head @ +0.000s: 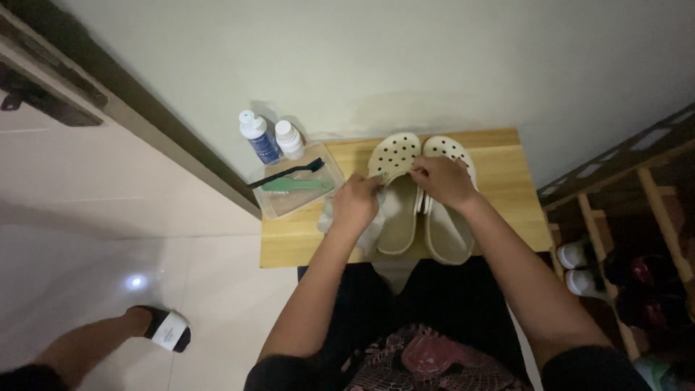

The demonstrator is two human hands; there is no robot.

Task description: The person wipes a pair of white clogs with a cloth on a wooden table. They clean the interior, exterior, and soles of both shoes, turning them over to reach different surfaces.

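Observation:
Two cream perforated clogs stand side by side on a small wooden table (507,190), toes toward the wall. My left hand (355,203) grips a white cloth (376,228) against the left clog (397,192), near its strap. My right hand (443,179) rests across the top of the right clog (449,221), its fingers pinching at the gap between the two clogs.
A clear plastic tray (279,203) on the table's left holds a black brush (286,174) and a green brush (298,185). A blue bottle (258,137) and a white bottle (289,139) stand behind it. A wooden shoe rack (637,239) with shoes sits right. My slippered foot (163,327) is lower left.

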